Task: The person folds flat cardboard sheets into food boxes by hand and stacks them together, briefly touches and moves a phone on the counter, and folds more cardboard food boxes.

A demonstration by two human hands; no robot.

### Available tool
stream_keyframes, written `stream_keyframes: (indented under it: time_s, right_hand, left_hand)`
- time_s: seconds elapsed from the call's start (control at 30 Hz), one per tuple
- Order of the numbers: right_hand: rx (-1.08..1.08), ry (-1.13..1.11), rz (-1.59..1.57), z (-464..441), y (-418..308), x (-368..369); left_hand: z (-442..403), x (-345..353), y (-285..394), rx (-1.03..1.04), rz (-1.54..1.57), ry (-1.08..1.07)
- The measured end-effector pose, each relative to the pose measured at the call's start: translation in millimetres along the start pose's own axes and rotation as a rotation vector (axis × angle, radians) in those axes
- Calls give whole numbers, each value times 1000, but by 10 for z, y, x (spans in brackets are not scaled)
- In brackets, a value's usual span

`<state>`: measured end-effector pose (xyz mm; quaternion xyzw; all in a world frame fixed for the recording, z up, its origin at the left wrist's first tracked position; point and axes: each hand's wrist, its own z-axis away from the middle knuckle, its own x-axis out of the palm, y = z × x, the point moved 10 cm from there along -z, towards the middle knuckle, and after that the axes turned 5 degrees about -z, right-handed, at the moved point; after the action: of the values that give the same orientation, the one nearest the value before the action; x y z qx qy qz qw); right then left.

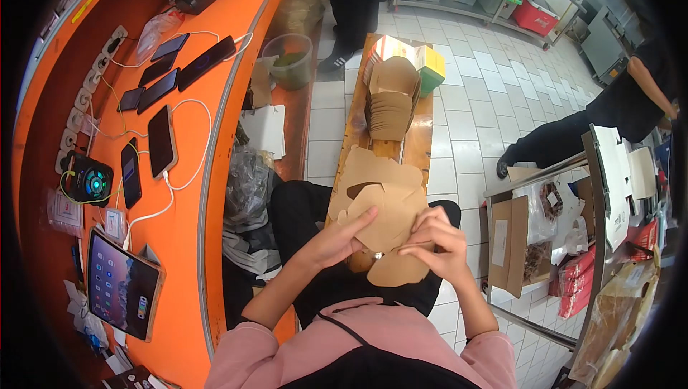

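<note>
Between my hands is a brown cardboard box piece point(390, 211), partly folded, with flaps spread out above the wooden bench point(421, 127). My left hand point(342, 237) grips its left side, thumb lying on top of the card. On the right, my right hand point(438, 240) pinches an edge of the card, fingers bent. One rounded flap point(398, 267) hangs toward my lap. Farther along the bench stands a stack of nested brown cardboard pieces point(390, 106), with a green and yellow box point(431, 70) behind it.
An orange counter point(183, 246) at left holds phones, cables and a tablet point(122, 285). At right is a metal rack point(530, 321) with cartons. Two people in dark clothes stand nearby, one beyond the bench point(355, 2), one at right point(609, 113). A bucket point(289, 59) stands at the back left.
</note>
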<state>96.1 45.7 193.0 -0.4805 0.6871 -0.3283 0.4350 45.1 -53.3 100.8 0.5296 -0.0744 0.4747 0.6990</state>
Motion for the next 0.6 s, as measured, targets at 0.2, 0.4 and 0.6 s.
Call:
stream_keyframes:
  time_s: [0.2,0.4,0.6]
  right_hand:
    - [88,300,37,18,138,-138]
    - [85,505,-22,9,11,-184]
    - [-100,524,46,35,-207,-208]
  left_hand:
    - [186,-45,181,245,-398,240]
    - [266,-7,132,344,-272,314]
    - [327,29,126,433,110,299]
